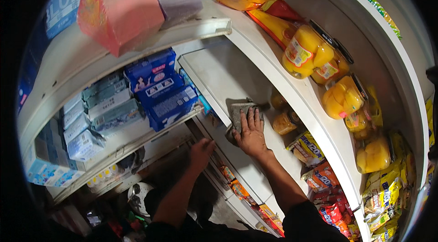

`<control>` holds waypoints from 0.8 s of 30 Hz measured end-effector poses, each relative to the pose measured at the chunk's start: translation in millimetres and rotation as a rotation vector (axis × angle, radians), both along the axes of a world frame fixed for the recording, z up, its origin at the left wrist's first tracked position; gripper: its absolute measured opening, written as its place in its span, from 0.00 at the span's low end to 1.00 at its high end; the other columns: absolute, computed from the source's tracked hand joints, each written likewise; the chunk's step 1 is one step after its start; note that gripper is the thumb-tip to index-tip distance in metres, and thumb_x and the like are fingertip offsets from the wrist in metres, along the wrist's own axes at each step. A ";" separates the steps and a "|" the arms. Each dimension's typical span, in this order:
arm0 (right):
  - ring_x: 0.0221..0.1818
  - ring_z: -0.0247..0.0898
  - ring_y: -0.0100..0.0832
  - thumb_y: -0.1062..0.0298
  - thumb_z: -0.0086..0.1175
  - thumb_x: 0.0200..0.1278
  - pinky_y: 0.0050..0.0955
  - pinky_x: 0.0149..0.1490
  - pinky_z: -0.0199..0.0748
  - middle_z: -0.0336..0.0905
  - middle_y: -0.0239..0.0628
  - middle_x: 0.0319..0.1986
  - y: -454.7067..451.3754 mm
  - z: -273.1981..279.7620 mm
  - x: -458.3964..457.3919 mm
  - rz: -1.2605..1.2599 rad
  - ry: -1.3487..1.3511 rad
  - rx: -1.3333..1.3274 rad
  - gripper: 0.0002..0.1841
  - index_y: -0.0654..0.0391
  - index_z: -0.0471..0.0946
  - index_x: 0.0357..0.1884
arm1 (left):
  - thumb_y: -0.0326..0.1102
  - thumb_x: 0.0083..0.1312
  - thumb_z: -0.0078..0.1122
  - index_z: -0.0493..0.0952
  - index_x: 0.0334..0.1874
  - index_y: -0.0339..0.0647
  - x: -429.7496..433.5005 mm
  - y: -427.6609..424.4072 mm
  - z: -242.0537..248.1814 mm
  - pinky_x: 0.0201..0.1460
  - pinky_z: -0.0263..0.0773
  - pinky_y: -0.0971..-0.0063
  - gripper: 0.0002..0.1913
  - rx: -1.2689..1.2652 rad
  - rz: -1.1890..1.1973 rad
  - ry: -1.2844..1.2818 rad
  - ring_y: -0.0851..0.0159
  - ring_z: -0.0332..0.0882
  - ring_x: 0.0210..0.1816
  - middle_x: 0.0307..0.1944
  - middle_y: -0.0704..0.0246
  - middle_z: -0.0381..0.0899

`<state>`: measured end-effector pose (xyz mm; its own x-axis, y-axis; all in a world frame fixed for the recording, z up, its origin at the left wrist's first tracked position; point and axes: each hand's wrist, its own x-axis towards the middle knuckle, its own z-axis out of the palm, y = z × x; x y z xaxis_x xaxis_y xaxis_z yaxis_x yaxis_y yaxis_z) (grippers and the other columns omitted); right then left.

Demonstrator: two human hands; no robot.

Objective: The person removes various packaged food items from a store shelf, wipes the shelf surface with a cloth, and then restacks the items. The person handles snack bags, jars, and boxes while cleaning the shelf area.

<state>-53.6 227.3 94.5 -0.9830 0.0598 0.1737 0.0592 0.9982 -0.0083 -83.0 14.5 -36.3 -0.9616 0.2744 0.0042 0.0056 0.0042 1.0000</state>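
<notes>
My right hand [252,132] lies flat on a folded grey cloth [236,113], pressing it against a white shelf board [219,67]. Its fingers point away from me, and part of the cloth sticks out past the board's front edge. To the left and lower, my left hand [202,153] hangs with curled fingers in front of the shelf edges. Nothing shows in it. Just right of the cloth, a jar of preserved food [285,122] stands on the same board, with a second, darker jar [279,100] behind it in shadow.
Jars of yellow fruit [306,52] and snack bags [381,194] fill the upper right shelf. More snack packets [321,177] lie below it. At left are blue packs [160,88] and tissue packs [113,105]. A pink box [123,5] overhangs the upper left shelf edge.
</notes>
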 end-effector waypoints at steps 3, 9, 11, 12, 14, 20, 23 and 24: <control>0.85 0.35 0.68 0.43 0.54 0.75 0.64 0.83 0.38 0.46 0.67 0.82 -12.0 -5.1 -28.7 0.077 -0.005 -0.041 0.43 0.57 0.57 0.84 | 0.37 0.77 0.65 0.84 0.45 0.37 -3.8 5.1 2.3 0.39 0.76 0.71 0.09 0.028 0.003 -0.060 0.70 0.81 0.32 0.33 0.66 0.85; 0.85 0.39 0.64 0.42 0.50 0.78 0.61 0.83 0.44 0.49 0.62 0.82 -45.0 -12.6 -151.7 0.142 0.024 -0.041 0.40 0.56 0.58 0.83 | 0.35 0.76 0.62 0.83 0.48 0.37 -16.4 6.1 -12.9 0.48 0.79 0.64 0.08 -0.131 0.025 0.227 0.63 0.84 0.43 0.40 0.61 0.85; 0.85 0.40 0.63 0.42 0.48 0.79 0.59 0.84 0.43 0.50 0.60 0.82 -58.9 -17.5 -208.1 0.154 0.021 -0.050 0.40 0.54 0.57 0.84 | 0.34 0.76 0.61 0.83 0.47 0.37 -22.1 5.4 -22.0 0.52 0.78 0.62 0.08 -0.183 0.039 0.284 0.61 0.84 0.47 0.44 0.60 0.85; 0.86 0.38 0.63 0.44 0.46 0.80 0.57 0.85 0.40 0.48 0.60 0.83 -65.6 -19.9 -237.7 0.165 -0.014 -0.053 0.40 0.55 0.55 0.85 | 0.35 0.76 0.60 0.83 0.48 0.37 -24.0 3.4 -26.6 0.54 0.78 0.62 0.09 -0.312 0.023 0.432 0.59 0.84 0.48 0.45 0.59 0.84; 0.87 0.34 0.62 0.47 0.44 0.80 0.55 0.86 0.37 0.45 0.60 0.84 -81.4 -17.7 -304.5 0.188 -0.120 -0.014 0.41 0.57 0.51 0.86 | 0.35 0.76 0.58 0.84 0.48 0.38 -26.4 0.5 -34.3 0.57 0.78 0.61 0.10 -0.240 -0.022 0.360 0.56 0.84 0.49 0.45 0.58 0.85; 0.85 0.41 0.59 0.49 0.46 0.78 0.54 0.86 0.40 0.50 0.57 0.83 -100.1 3.8 -413.0 0.329 -0.295 -0.189 0.39 0.57 0.56 0.84 | 0.33 0.78 0.57 0.84 0.45 0.39 -44.4 -21.5 -37.6 0.51 0.78 0.64 0.08 -0.352 -0.046 0.552 0.60 0.85 0.46 0.43 0.63 0.88; 0.84 0.46 0.58 0.51 0.48 0.76 0.53 0.85 0.43 0.54 0.56 0.82 -91.4 2.8 -399.9 0.325 -0.262 -0.186 0.36 0.57 0.61 0.82 | 0.33 0.79 0.58 0.84 0.45 0.39 -42.9 -25.6 -28.3 0.48 0.78 0.68 0.08 -0.022 -0.085 0.024 0.66 0.85 0.42 0.40 0.66 0.88; 0.83 0.49 0.57 0.53 0.49 0.75 0.52 0.84 0.46 0.57 0.55 0.81 -89.1 -2.4 -383.4 0.277 -0.144 -0.083 0.35 0.56 0.65 0.80 | 0.33 0.79 0.58 0.84 0.45 0.38 -40.0 -21.6 -24.0 0.47 0.78 0.69 0.08 0.128 -0.079 -0.159 0.67 0.84 0.40 0.38 0.67 0.88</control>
<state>-437.1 138.2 92.1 -0.9780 -0.2054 0.0374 -0.2082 0.9728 -0.1015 -123.0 -7.1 -60.3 -0.9284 0.3560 -0.1063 -0.1573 -0.1173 0.9806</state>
